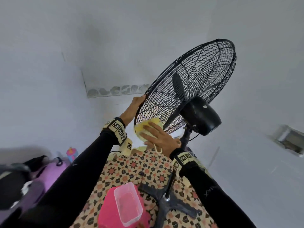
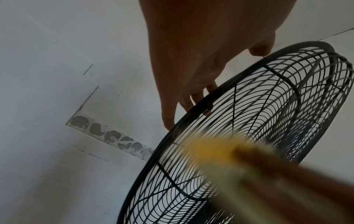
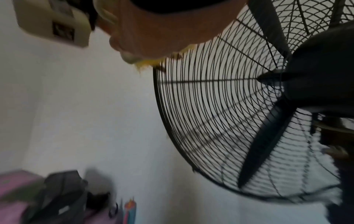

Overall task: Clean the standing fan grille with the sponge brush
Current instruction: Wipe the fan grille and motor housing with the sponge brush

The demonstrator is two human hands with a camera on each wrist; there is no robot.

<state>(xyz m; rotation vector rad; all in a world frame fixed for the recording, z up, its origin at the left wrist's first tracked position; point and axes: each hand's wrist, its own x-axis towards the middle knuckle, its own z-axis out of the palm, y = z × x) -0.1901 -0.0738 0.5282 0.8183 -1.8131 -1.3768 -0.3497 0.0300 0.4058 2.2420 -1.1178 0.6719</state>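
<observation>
Though pressed flat: fluffy yellow sponge brush (image 1: 148,127), black wire grille (image 1: 197,76).

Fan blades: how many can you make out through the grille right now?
2 fan blades are clear in the head view: one rising up-left from the motor housing, one slanting down-left behind the grille. The housing may hide more.

- My left arm (image 1: 79,162) reaches up and forward; the left hand (image 1: 134,107) hooks its fingers (image 2: 193,97) over the fan grille (image 1: 189,83) rim.
- My right hand (image 1: 160,137) lies with fingers straight and spread, pressing the sponge brush (image 1: 148,125) against the grille's lower edge.
</observation>
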